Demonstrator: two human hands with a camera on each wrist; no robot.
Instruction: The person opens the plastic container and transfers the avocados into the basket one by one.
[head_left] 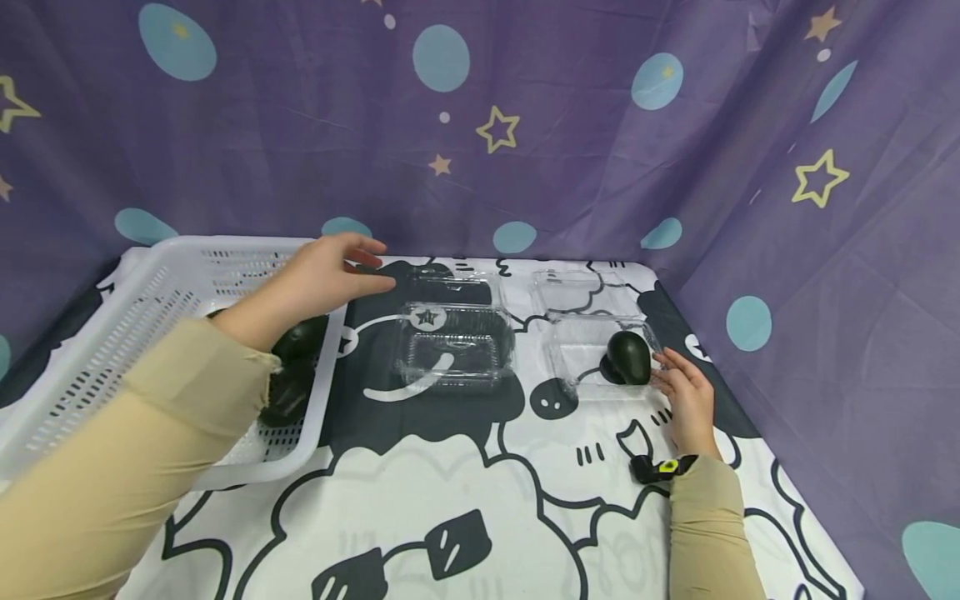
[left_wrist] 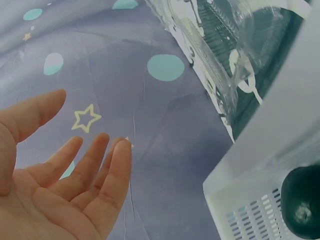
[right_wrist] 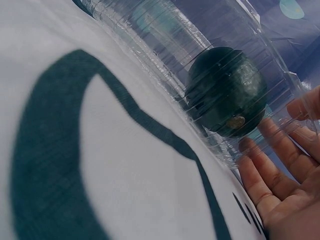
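A dark green avocado lies in the front half of the right clear plastic clamshell box, whose lid is folded back. My right hand is at that box's right side, its fingers touching the clear wall close to the avocado. In the right wrist view, the avocado shows through the plastic, its stem end toward the fingers. Over the right rim of the white basket, my left hand hangs in the air with nothing in it, thumb and fingers spread. More avocados lie in the basket, partly behind the left forearm.
Another open clear clamshell box stands between the basket and the right box. A cloth with black-and-white cartoon print covers the table. Behind it and on the right hangs a purple curtain.
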